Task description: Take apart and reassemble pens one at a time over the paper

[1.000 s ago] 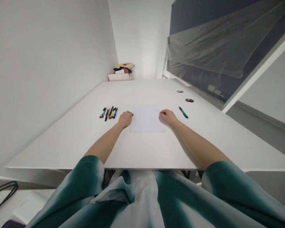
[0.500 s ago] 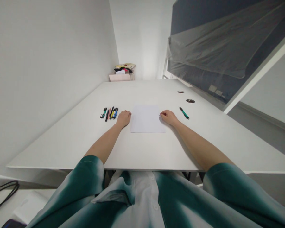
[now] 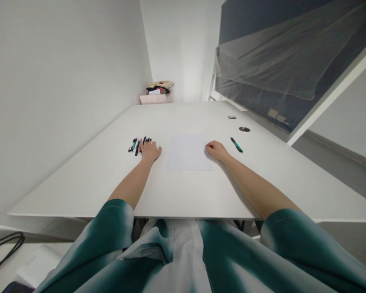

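A blank white sheet of paper lies flat on the white table between my hands. To its left is a row of several pens and markers in black, green, pink and other colours. My left hand rests over the right end of that row, fingers spread and partly hiding those pens; no pen is visibly gripped. My right hand is closed, fingers curled, with its fingertips at the right edge of the paper. Beyond it, on the right, a single green and black pen lies at a slant.
Two round cable holes are set in the table's right side. At the far end stands a pale box piled with things. A wall borders the left, and a dark panel under plastic film leans over the right. Black cables hang lower left.
My left hand has moved left from the paper's left edge onto the pens, and its fingers have spread. My right hand, the paper and the single pen have stayed put.
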Demonstrator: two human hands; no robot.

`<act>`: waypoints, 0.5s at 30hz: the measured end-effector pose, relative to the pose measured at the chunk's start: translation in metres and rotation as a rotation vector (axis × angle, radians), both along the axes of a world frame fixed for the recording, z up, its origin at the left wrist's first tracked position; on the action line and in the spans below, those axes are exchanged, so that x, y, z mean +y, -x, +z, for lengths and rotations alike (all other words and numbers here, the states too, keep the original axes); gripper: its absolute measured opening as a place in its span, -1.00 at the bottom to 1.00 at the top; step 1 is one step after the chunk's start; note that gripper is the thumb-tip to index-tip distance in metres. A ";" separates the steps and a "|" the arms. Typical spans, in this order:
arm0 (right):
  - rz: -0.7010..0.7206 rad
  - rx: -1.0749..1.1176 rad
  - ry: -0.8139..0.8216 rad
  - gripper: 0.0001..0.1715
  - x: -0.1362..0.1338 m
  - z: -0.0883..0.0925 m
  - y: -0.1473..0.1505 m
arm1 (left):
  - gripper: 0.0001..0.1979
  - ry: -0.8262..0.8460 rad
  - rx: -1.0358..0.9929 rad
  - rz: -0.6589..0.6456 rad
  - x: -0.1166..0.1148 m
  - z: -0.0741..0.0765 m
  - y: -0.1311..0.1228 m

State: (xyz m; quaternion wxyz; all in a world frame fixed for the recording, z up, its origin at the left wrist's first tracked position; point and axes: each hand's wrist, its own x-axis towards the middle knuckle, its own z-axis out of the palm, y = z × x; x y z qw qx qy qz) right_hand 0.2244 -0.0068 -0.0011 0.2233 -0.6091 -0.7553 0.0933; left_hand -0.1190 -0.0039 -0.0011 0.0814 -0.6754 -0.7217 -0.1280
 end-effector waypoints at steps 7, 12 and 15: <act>-0.019 -0.023 -0.023 -0.70 0.002 -0.003 0.001 | -0.57 -0.044 -0.044 0.022 -0.003 0.004 -0.002; -0.012 -0.021 -0.031 -0.71 0.003 -0.005 -0.001 | -0.56 -0.012 -0.051 -0.026 -0.002 0.006 -0.003; -0.007 -0.017 -0.031 -0.70 0.004 -0.006 -0.001 | -0.53 -0.009 -0.065 -0.045 -0.002 0.006 -0.004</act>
